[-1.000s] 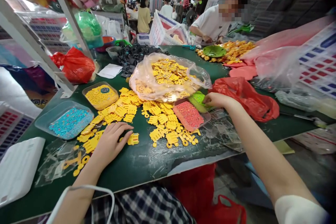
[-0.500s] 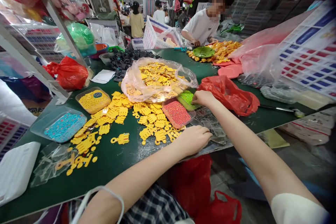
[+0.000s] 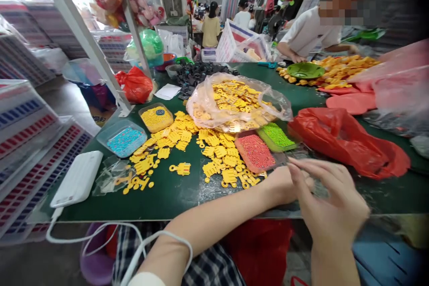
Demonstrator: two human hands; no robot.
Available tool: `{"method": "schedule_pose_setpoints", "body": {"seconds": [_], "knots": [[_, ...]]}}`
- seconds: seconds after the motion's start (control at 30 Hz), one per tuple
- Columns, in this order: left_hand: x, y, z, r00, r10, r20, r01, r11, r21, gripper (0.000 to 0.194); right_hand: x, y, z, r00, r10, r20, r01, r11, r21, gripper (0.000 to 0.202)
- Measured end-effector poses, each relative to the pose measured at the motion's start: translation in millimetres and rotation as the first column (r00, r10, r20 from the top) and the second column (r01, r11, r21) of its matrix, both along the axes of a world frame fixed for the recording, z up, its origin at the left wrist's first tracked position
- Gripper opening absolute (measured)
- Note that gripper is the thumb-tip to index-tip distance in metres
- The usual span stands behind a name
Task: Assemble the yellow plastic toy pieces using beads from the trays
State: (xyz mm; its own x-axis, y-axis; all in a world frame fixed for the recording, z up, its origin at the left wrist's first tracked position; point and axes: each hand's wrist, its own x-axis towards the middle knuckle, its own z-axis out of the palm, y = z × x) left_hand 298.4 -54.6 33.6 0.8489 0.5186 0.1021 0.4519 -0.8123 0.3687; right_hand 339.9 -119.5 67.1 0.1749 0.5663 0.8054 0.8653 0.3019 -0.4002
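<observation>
Here, the right hand (image 3: pixel 338 201) pinches narrowly, thumb and forefinger tips together, contents indiscernible. Behind it, near coral-red beads (image 3: pixel 255 151), the left hand (image 3: pixel 283 184) hides its grip.

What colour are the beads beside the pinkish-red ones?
Those beads are bright green, seen in the head view.

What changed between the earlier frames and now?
The left hand has moved right, away from the lone yellow piece, and is now partly hidden behind the right hand. The right hand has left the green beads and come back toward the person; whether it holds anything is unclear. The yellow piece and bead tubs stayed put.
</observation>
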Motion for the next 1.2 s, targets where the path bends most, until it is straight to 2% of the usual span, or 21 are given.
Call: {"method": "schedule_pose_setpoints", "body": {"seconds": [0.03, 0.07, 0.13, 0.2, 0.23, 0.27, 0.33, 0.4, 0.47, 0.53, 0.6, 0.73, 0.9, 1.2], "knots": [[-8.3, 3.2, 0.2, 1.000, -0.027, -0.002, 0.027, 1.000, -0.004, 0.026, -10.6, -10.2, -2.3, 0.997, 0.004, -0.074, -0.002, 0.999, 0.032, 0.015], [-20.3, 7.3, -0.2, 0.995, -0.061, 0.081, 0.060, 0.998, 0.008, 0.023, -20.3, -17.4, -5.8, 0.991, 0.016, -0.130, -0.007, 0.998, 0.069, 0.017], [-56.7, 17.3, -2.1, 0.942, -0.051, 0.332, 0.045, 0.999, 0.025, 0.021, -38.6, -21.9, -16.0, 0.980, 0.083, -0.183, -0.069, 0.995, 0.079, 0.020], [-108.3, 28.2, -3.8, 0.829, 0.146, 0.540, -0.137, 0.989, -0.057, 0.020, -57.6, -14.1, -29.5, 0.966, 0.197, -0.168, -0.202, 0.979, -0.009, 0.017], [-137.4, 33.5, -4.4, 0.754, 0.276, 0.596, -0.253, 0.959, -0.125, 0.019, -68.2, -6.9, -36.9, 0.953, 0.263, -0.151, -0.276, 0.958, -0.073, 0.014], [-167.0, 38.3, -5.0, 0.676, 0.413, 0.610, -0.366, 0.907, -0.208, 0.018, -79.4, 1.8, -44.4, 0.937, 0.322, -0.137, -0.340, 0.931, -0.133, 0.011], [-222.1, 46.2, -7.1, 0.507, 0.658, 0.557, -0.553, 0.744, -0.375, 0.021, -102.5, 20.7, -58.5, 0.911, 0.397, -0.114, -0.413, 0.881, -0.233, 0.007], [-264.3, 50.8, -12.1, 0.386, 0.776, 0.499, -0.639, 0.615, -0.462, 0.030, -123.4, 38.3, -70.6, 0.902, 0.423, -0.083, -0.427, 0.846, -0.320, 0.010], [-289.8, 51.9, -20.2, 0.352, 0.805, 0.478, -0.661, 0.575, -0.481, 0.037, -138.6, 52.1, -80.2, 0.900, 0.435, -0.036, -0.412, 0.819, -0.400, 0.012], [-300.8, 50.5, -29.1, 0.386, 0.793, 0.471, -0.673, 0.591, -0.444, 0.037, -147.2, 61.2, -87.2, 0.898, 0.440, 0.018, -0.386, 0.806, -0.449, 0.011], [-302.9, 48.3, -36.3, 0.450, 0.755, 0.476, -0.690, 0.633, -0.351, 0.034, -150.2, 65.7, -92.1, 0.902, 0.427, 0.058, -0.355, 0.813, -0.461, 0.012], [-301.3, 44.6, -41.0, 0.545, 0.660, 0.517, -0.690, 0.703, -0.170, 0.029, -146.8, 67.1, -97.7, 0.906, 0.413, 0.096, -0.328, 0.826, -0.458, 0.014], [-300.4, 39.4, -36.4, 0.566, 0.662, 0.491, -0.653, 0.724, -0.223, 0.027, -142.5, 67.7, -101.9, 0.882, 0.454, 0.123, -0.350, 0.808, -0.474, 0.017], [-294.4, 36.7, -36.7, 0.621, 0.605, 0.499, -0.553, 0.789, -0.267, 0.026, -151.9, 69.6, -102.0, 0.911, 0.401, 0.094, -0.328, 0.845, -0.422, 0.010]]}}
